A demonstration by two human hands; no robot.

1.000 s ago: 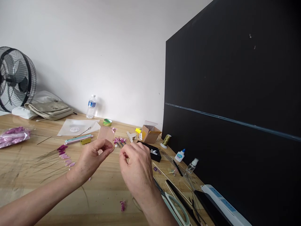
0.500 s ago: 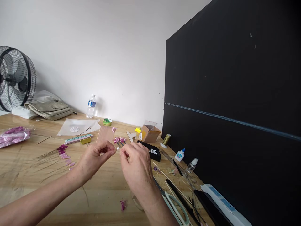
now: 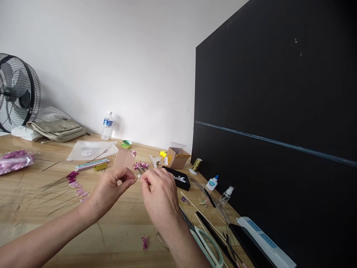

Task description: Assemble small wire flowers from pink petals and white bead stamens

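White bead held between pinched fingertips of left hand and right hand; both grips closed on it.

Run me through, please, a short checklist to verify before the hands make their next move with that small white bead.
1. Grip of the left hand on the small white bead: ok, pinched at the fingertips.
2. Fingertips of the right hand pinched shut right beside the bead: ok.
3. A wire or thread through the bead: cannot tell, too fine to see.
4. The scissors lie close beside the right forearm and might get nudged: not ok.
5. The pink petals on wires lie left of the left hand, apart from it: ok.
6. The glue bottle stands upright with its cap on: ok.
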